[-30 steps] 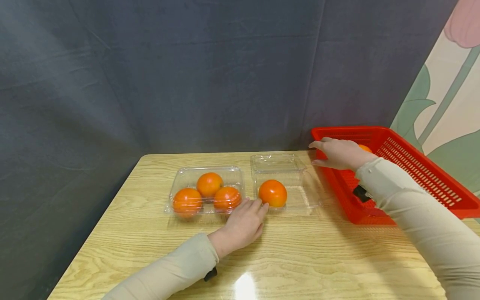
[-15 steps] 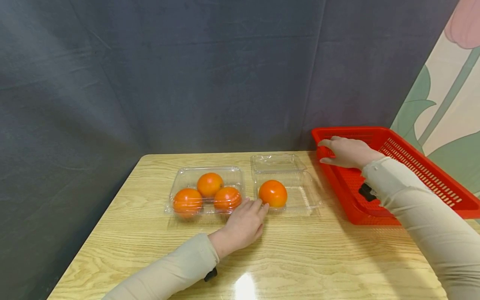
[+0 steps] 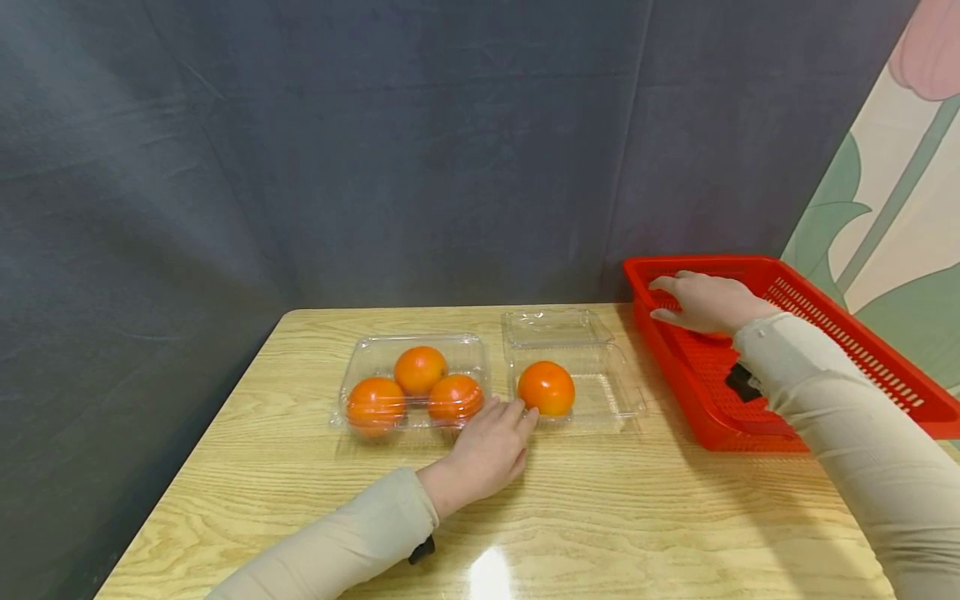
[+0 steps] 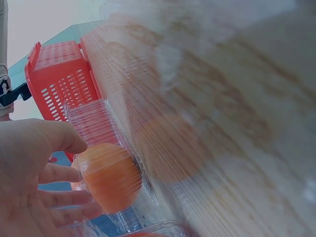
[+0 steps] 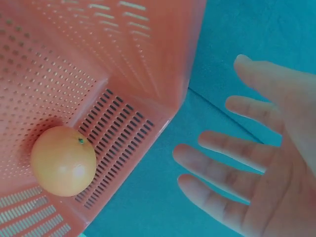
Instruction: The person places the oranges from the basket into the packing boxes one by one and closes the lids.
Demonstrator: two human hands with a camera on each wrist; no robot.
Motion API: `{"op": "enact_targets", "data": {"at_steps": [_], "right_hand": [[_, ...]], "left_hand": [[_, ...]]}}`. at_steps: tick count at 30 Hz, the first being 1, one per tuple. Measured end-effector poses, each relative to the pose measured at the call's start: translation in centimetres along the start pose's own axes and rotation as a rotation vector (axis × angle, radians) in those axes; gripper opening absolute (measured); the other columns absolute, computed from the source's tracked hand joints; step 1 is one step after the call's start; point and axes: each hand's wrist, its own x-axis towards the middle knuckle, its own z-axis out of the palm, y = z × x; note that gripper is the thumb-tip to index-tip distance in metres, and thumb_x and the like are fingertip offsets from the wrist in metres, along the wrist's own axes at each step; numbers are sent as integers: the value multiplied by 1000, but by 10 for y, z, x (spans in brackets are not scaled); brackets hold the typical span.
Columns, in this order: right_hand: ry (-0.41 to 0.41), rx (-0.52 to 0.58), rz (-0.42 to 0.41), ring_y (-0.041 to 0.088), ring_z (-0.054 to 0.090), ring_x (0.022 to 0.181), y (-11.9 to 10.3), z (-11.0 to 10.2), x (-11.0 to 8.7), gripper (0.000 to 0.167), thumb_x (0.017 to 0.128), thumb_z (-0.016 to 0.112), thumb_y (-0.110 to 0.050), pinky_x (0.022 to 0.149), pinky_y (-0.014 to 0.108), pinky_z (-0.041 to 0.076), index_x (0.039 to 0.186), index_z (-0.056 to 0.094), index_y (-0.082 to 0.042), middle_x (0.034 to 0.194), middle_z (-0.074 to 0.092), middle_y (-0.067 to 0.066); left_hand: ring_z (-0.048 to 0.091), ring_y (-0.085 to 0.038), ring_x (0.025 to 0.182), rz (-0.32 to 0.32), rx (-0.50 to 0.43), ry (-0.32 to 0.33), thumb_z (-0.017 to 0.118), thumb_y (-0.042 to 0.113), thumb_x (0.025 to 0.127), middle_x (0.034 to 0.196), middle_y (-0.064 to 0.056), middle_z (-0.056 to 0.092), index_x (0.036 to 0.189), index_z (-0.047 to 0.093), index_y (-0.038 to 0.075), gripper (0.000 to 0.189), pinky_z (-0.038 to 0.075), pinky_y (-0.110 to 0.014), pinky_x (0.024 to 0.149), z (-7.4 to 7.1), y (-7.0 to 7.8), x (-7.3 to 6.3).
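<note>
My left hand (image 3: 483, 450) rests by the front edge of the open clear plastic clamshell box (image 3: 592, 392), fingers loosely extended at its near left corner. One orange (image 3: 546, 388) sits inside that box; the left wrist view shows the same orange (image 4: 111, 177) just beyond the fingertips. To the left, a second clamshell box (image 3: 468, 354) holds several oranges (image 3: 420, 370). My right hand (image 3: 705, 302) hovers over the red basket (image 3: 686, 392) with nothing in it. In the right wrist view its fingers are spread, and an orange (image 5: 63, 161) lies in the basket.
The wooden table (image 3: 315, 517) ends at a dark cloth (image 3: 450, 167) hanging behind it. The basket's tall rim stands along the right side, near a wall with a flower picture (image 3: 900, 192). The open box's lid (image 3: 555, 327) lies folded back.
My right hand has moved a little right, farther over the basket, and now hides most of the orange there. My left hand and the boxes have stayed in place.
</note>
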Motion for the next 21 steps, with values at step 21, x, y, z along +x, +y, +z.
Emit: {"op": "enact_targets", "data": {"at_steps": [21], "right_hand": [[-88, 43, 109, 45, 52, 107, 26, 6, 1, 55, 87, 61, -34, 82, 62, 45, 130, 49, -1, 122, 52, 32]], "left_hand": [[59, -19, 111, 3, 11, 11, 62, 29, 87, 120, -6, 56, 132, 51, 11, 50, 42, -36, 105, 1, 0, 0]]}}
